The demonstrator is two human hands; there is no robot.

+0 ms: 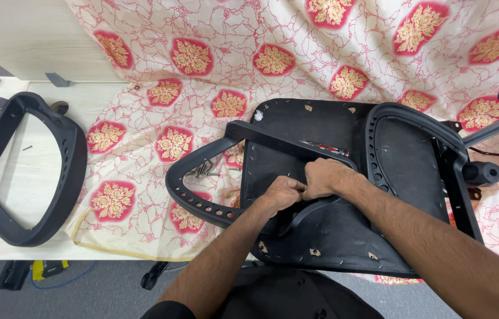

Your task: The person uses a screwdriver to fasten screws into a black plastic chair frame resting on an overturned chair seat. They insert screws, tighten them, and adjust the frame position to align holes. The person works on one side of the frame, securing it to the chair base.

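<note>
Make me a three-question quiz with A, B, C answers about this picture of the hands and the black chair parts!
1. Where is the spare black frame?
A. left, on the pale table
B. on the flowered cloth
C. on the floor

2. What colours is the flowered cloth?
A. blue and green
B. cream with red and gold flowers
C. plain grey

3. What are the left hand and right hand doing?
A. resting far apart
B. pressed together on the black seat underside
C. holding the screws

Answers:
1 A: it lies off the cloth, at the left.
2 B: red patches hold gold blooms.
3 B: the knuckles meet above the seat.
</note>
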